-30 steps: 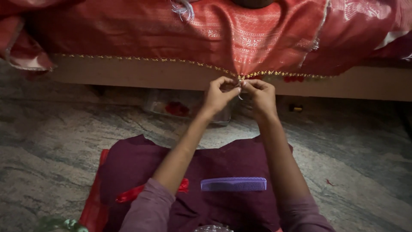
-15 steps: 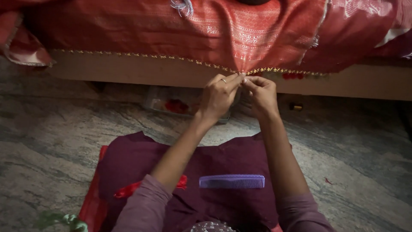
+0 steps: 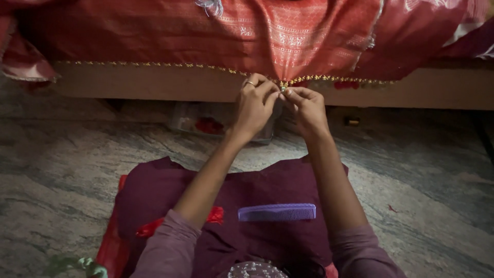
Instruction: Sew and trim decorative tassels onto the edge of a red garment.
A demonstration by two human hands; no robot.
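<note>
Item: red woven cloth [image 3: 309,36] with gold beaded edging [image 3: 154,65], hanging over the front of a bed [image 3: 154,85] and reaching down across its pale wooden side board

Hands: the left hand [image 3: 254,105] and the right hand [image 3: 309,108] are meeting at one spot on the lower edge of the cloth, fingertips pinched together. The left hand, wearing a ring, is closing its grip on the beaded edging; the right hand is pinching the same edging just beside it, with something small and pale showing between the fingertips, too small to identify. Both grips are closed on the cloth's edge

Step in hand, as a judgement: fine finger-work on the trim, likely knotting or fixing a bead or tassel at the hem. The next move is calling for steady, small pinches, holding the edge taut with one hand while the other is working the tiny piece, without tugging the cloth off the bed

Condition of the cloth: shiny, patterned with pale woven bands at the middle, gathering into folds above the hands; the gold trim is running along the whole hem, with small red tufts [image 3: 345,84] to the right of the hands

Also present: a purple comb [image 3: 278,212] lying on the maroon fabric [image 3: 154,185] over the person's lap; a clear container with red contents [image 3: 206,123] sitting under the bed; a grey stone floor [image 3: 427,170]
</note>
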